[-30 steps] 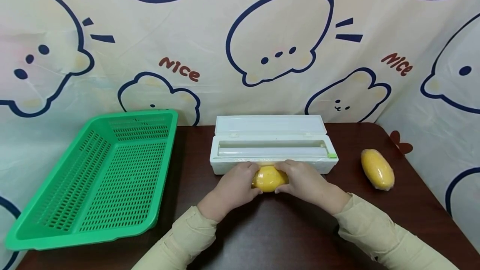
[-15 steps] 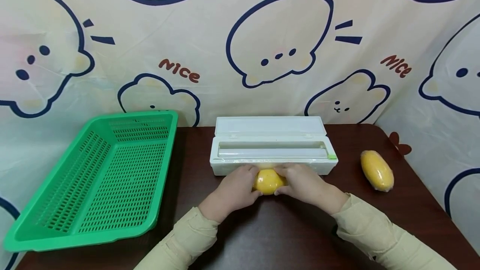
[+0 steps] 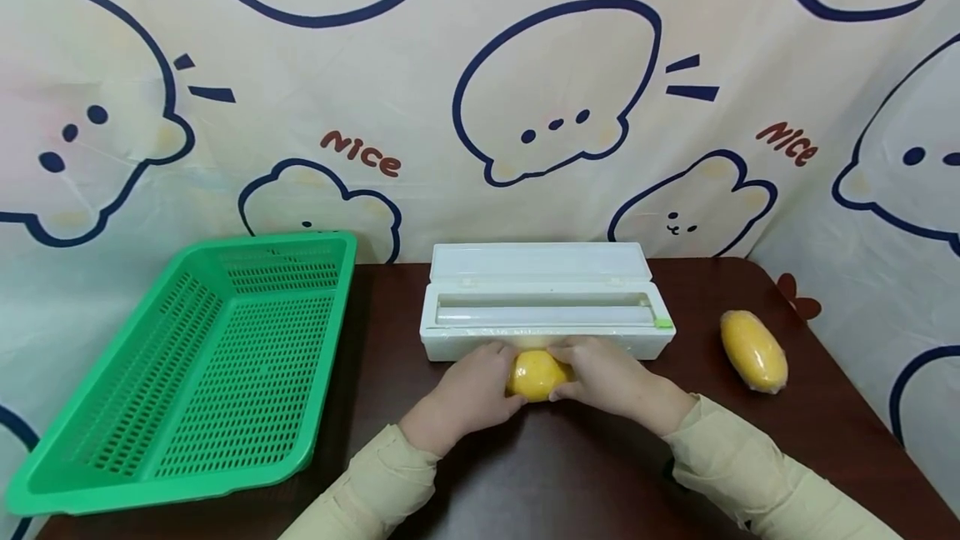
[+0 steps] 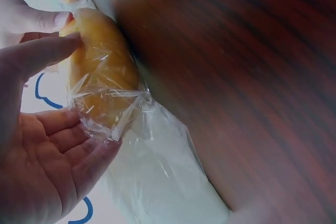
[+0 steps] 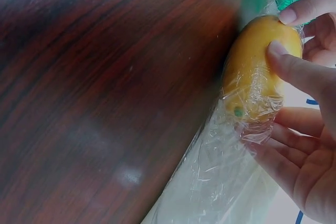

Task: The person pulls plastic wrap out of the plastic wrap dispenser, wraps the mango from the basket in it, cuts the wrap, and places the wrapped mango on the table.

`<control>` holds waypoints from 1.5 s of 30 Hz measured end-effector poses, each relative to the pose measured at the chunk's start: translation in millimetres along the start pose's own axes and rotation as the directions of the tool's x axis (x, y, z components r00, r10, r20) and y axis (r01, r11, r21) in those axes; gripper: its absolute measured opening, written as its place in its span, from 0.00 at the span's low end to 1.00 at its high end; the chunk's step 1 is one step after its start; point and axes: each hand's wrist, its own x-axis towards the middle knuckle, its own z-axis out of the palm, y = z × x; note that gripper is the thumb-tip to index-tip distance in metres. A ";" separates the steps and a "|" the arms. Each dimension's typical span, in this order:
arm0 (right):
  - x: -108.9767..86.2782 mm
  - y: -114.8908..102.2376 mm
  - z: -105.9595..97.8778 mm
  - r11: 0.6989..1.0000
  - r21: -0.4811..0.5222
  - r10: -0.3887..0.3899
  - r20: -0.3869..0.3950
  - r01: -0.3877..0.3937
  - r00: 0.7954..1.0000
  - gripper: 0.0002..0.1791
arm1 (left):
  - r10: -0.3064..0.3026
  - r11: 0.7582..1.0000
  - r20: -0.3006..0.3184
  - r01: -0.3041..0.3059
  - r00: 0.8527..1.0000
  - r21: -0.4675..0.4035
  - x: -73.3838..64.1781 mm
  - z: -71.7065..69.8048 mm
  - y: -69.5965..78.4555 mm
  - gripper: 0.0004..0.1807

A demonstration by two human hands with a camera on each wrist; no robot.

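A yellow mango [image 3: 538, 375] in cling film lies against the front of the white cling film dispenser [image 3: 438, 346]. My left hand [image 3: 480, 386] grips its left end and my right hand [image 3: 603, 373] its right end. Both thumbs press its near side, the fingers reaching round the far side. In the left wrist view, loose cling film [image 4: 157, 145] runs from the mango along the dispenser's front. A small green spot shows at the mango's end [image 5: 239, 112] in the right wrist view. The dispenser's lid stands raised, and a film roll [image 3: 543, 316] lies in its slot.
At the right of the dark wooden table [image 3: 570, 482], another wrapped mango [image 3: 753, 352] lies by itself. To the left stands a green plastic basket [image 3: 321, 407] with perforated sides. A patterned cloth [image 3: 420, 65] hangs behind the table.
The head view has tilted up a little, so everything sits lower in it. Both hands still grip the mango, which has turned slightly between them.
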 end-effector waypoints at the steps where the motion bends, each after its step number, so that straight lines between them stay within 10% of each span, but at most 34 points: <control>1: -0.1 0.3 0.0 1.000 -0.001 0.002 0.000 -0.002 1.000 0.29 | 0.004 1.000 -0.006 -0.004 1.000 0.005 0.1 0.5 0.3 0.29; 28: -11.7 -2.3 -3.3 0.999 0.042 -0.013 0.023 0.012 1.000 0.27 | 0.141 0.943 -0.111 -0.099 0.984 0.317 -14.6 -2.8 21.7 0.38; 45: -18.9 -4.5 -6.5 0.999 0.035 0.005 0.030 -0.006 1.000 0.36 | 0.111 0.978 -0.141 -0.082 0.984 0.192 -16.8 4.2 8.4 0.37</control>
